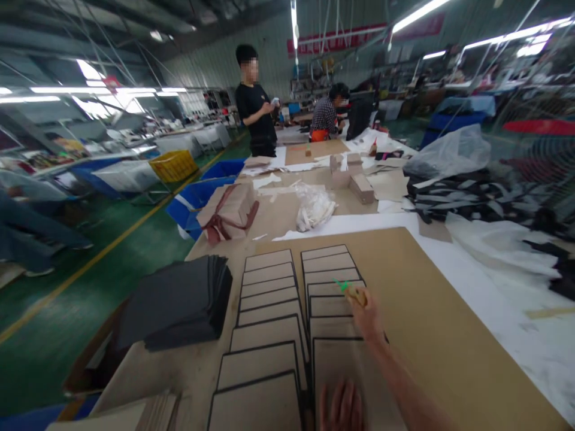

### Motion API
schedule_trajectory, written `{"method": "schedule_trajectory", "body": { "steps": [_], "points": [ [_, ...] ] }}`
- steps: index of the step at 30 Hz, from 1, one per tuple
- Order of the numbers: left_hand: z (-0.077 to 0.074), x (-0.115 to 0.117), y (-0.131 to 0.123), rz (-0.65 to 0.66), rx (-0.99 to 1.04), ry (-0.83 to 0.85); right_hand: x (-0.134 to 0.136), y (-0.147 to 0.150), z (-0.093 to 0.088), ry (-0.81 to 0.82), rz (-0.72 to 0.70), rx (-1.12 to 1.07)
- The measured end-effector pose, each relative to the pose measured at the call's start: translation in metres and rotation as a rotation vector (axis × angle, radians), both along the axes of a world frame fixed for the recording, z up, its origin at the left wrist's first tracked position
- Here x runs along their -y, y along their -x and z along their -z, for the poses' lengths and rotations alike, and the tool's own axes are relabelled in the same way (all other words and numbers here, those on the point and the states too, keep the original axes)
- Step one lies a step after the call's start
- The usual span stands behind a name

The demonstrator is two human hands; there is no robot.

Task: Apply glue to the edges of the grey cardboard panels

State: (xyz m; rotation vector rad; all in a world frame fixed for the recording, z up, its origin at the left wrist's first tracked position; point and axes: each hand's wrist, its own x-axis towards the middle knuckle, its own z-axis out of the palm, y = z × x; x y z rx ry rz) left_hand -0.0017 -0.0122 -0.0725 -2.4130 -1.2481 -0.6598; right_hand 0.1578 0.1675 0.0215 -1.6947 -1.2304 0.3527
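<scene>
My right hand (366, 308) reaches over the right row of panels and grips a small tan tool (357, 295) with green bristle-like strands at its tip; its exact kind is unclear. My left hand (341, 407) lies with fingers stretched out on the nearest beige panel (345, 359) of that row. Beside it runs a second row of overlapping beige panels (258, 401). Both rows have dark edges and recede up the table like shingles.
A stack of dark grey sheets (179, 302) lies left, with beige sheets (135, 413) nearer me. Farther up are a tied bundle (229, 209), a clear plastic bag (312, 206) and beige blocks (362, 188). Black strips (476, 197) heap at right. Two people stand beyond.
</scene>
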Motion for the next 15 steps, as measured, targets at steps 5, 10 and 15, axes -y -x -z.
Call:
{"method": "schedule_trajectory", "body": {
  "steps": [5,10,15],
  "points": [
    [-0.022,0.011,0.001,-0.006,-0.002,0.091,-0.02,-0.047,0.005,-0.001,0.109,0.065],
    [-0.033,0.008,0.001,-0.009,-0.018,0.127,-0.03,-0.058,0.01,0.032,0.108,0.153],
    [-0.034,0.009,0.0,0.005,0.019,0.131,-0.029,-0.057,0.013,0.087,0.109,0.294]
  ]
}}
